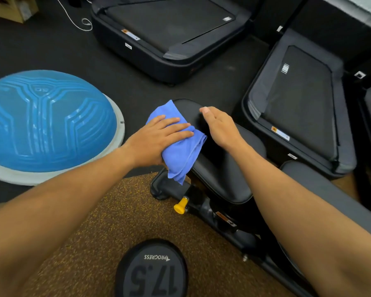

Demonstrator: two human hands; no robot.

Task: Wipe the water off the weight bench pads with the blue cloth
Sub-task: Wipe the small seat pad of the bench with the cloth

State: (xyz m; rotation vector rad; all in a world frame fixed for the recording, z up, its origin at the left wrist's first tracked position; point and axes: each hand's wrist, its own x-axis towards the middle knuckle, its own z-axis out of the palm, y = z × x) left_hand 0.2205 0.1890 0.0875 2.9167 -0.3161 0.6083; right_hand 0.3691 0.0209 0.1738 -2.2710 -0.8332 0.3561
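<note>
While the left hand (159,138) lies flat with straight fingers pressing the blue cloth (180,151) onto the black seat pad (221,174) of the weight bench, the right hand (220,125) sits on the pad's far end just beside it, fingers relaxed and gripping nothing. Cloth is bunched up, draped over the pad's left edge, with one corner hanging down toward the frame. A yellow adjustment knob (181,205) sticks out under the seat. Blue balance trainer dome (45,123) sits on the floor to the left, a dumbbell end marked 17.5 (152,273) is down near the bottom, and two treadmill decks (169,28) are further back.
</note>
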